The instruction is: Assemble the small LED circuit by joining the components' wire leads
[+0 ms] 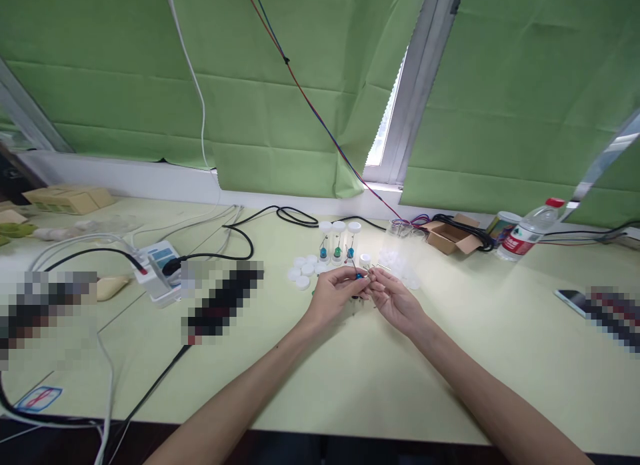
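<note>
Here both hands meet over the middle of the pale green worktop, just in front of a row of small clear vials. The left hand has its grip closed to a pinch: thumb and forefinger tips press together on a small blue component, held up just above the worktop between the two hands. The right hand is also pinched shut, its fingertips touching the same small piece from the other side, on what look like thin wire legs; these are too fine to make out for certain.

Just behind the hands stand three capped vials, upright in a row, each with a coloured bit near the bottom. White round caps lie scattered to their left, and more clear vials, hard to tell apart, stand to the right.

Further right sit an open cardboard box and a water bottle lying tilted. A white power strip with black cables rests at left. Several patches of the worktop are blurred out, and both forearms are cut off at the lower edge.
</note>
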A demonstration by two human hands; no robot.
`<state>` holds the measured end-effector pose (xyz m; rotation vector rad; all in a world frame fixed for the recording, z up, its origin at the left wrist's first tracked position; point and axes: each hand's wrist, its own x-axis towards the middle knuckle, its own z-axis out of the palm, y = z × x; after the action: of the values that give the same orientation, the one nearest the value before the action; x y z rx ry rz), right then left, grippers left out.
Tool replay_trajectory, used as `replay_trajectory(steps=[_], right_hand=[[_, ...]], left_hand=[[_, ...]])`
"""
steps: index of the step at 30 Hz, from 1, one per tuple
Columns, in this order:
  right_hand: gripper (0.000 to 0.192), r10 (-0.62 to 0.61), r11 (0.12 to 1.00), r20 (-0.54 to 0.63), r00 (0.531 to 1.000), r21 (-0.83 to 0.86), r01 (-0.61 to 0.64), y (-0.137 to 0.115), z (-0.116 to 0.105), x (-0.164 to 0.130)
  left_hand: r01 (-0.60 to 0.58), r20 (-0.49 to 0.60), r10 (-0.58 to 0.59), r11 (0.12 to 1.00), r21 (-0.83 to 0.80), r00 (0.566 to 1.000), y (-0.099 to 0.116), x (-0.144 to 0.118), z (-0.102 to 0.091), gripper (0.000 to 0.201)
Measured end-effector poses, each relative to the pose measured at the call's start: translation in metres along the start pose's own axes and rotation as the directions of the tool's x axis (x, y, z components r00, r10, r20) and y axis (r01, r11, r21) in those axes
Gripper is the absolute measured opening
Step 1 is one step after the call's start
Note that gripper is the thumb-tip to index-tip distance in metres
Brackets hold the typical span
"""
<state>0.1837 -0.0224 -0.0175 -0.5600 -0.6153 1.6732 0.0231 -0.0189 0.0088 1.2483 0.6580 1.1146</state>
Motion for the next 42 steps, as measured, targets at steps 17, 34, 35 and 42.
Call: replay_trajectory(steps=[17, 34, 35, 42], right_hand=[[0.018, 0.011, 0.999, 0.003, 1.000, 0.047, -0.012, -0.003, 0.005, -0.001], [0.018, 0.000, 1.000, 0.029, 1.000, -0.005, 0.000, -0.002, 0.003, -0.001], [0.018, 0.000, 1.000, 0.024, 1.000, -0.005, 0.000, -0.002, 0.003, -0.001], [0.018, -0.007, 0.999, -0.013, 1.000, 0.039, 0.007, -0.004, 0.001, 0.000]], left_hand=[[0.036, -0.048, -0.039, 0.998, -0.054, 0.998, -0.005, 0.006, -0.009, 0.045], [0.086, -0.013, -0.088, 0.993, -0.083, 0.996, -0.001, 0.003, -0.009, 0.044], [0.082, -0.017, -0.084, 0.993, -0.081, 0.996, 0.000, 0.003, -0.008, 0.042], [0.093, -0.043, -0.095, 0.995, -0.047, 0.995, 0.001, 0.002, -0.008, 0.032]])
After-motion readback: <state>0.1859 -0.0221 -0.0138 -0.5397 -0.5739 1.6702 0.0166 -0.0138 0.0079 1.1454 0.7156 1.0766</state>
